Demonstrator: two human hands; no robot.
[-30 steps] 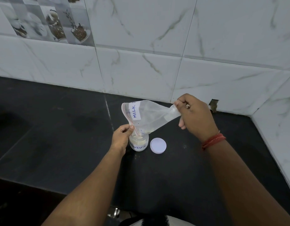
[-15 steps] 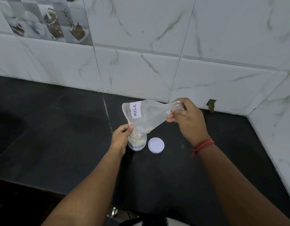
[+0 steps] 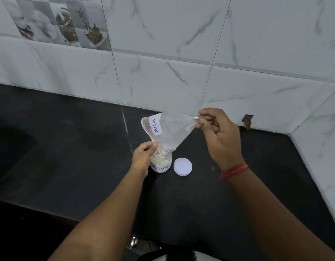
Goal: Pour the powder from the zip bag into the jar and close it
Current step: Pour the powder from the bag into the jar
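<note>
A clear zip bag (image 3: 170, 129) with a white "MILK" label hangs tilted over a small glass jar (image 3: 161, 164) marked "POWDER". The bag's red-striped mouth points down into the jar, and a little pale powder sits in its lowest corner. My left hand (image 3: 144, 155) pinches the bag's mouth edge right beside the jar's opening. My right hand (image 3: 217, 132) pinches the bag's bottom corner, lifted up and to the right. The jar holds cream powder and stands open on the black counter. Its white round lid (image 3: 182, 166) lies flat just right of the jar.
The black stone counter (image 3: 68, 157) runs left and forward to its front edge. White marble-look wall tiles (image 3: 181, 53) stand close behind, and a side wall closes in at the right. A small chipped hole (image 3: 247, 121) marks the wall's base behind my right hand.
My right hand shifted its grip along the bag's bottom corner, now pinching its tip with the bag stretched taut. Left hand, jar and lid stayed in place.
</note>
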